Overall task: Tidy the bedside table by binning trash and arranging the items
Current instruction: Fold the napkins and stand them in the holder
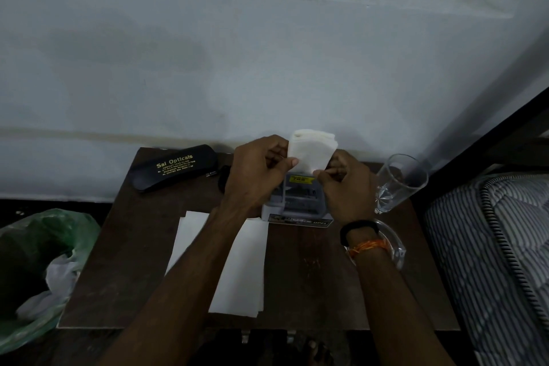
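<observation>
A small folded white cloth or tissue is held up above the far middle of the dark brown wooden bedside table, close to the wall. The left hand pinches its left edge between thumb and curled fingers; the right hand pinches its lower right corner. The step in hand looks like folding or straightening this piece, an arranging move rather than binning.

Directly under the cloth sits a small clear plastic box with a yellow label, so setting the piece down calls for a spot on or beside that box. Nearer the person than the box lie flat white paper sheets, partly under the left forearm. Left of the box rests a black spectacle case with gold lettering. Just right of the box stands a clear drinking glass, near the right wrist and easy to knock; a clear glass dish lies nearer than it. Off the table's left edge is a bin lined with a green plastic bag.
</observation>
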